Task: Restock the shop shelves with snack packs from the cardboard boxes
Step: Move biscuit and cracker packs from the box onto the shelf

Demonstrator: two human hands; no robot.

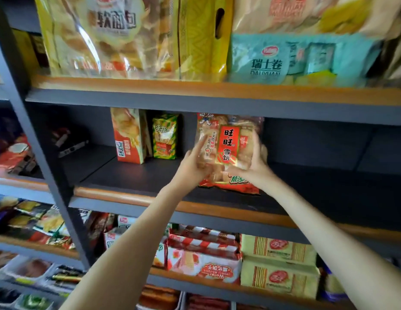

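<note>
Both hands are clamped on one snack pack (pixel 228 151), a clear plastic bag of pale rice crackers with a red and gold label. The left hand (pixel 195 162) holds its left side, with the fingers spread up along the front. The right hand (pixel 254 163) holds its right side lower down, with the fingers going behind the bag. The pack stands nearly upright at the middle shelf (pixel 132 175), a little right of the centre. Its red bottom seam is at the shelf board; I cannot tell if it rests there already or is just above it.

I judge that the pack is light and bulky, mostly air and crackers. The film looks smooth and glossy, so it can slip, and the bag is soft and bends when squeezed. The crackers inside are probably brittle, so a hard grip may crush them. The two sides, where the hands are now, seem the good place to hold it, with flat fingers and not with the fingertips. Because the bottom is only a seam, the pack may fall forward when it is let go; leaning it back may help.

To the left on the same shelf stand an orange carton (pixel 130 137) and a green pack (pixel 164 136), well apart from the hands. The right part of the shelf is bare.
</note>
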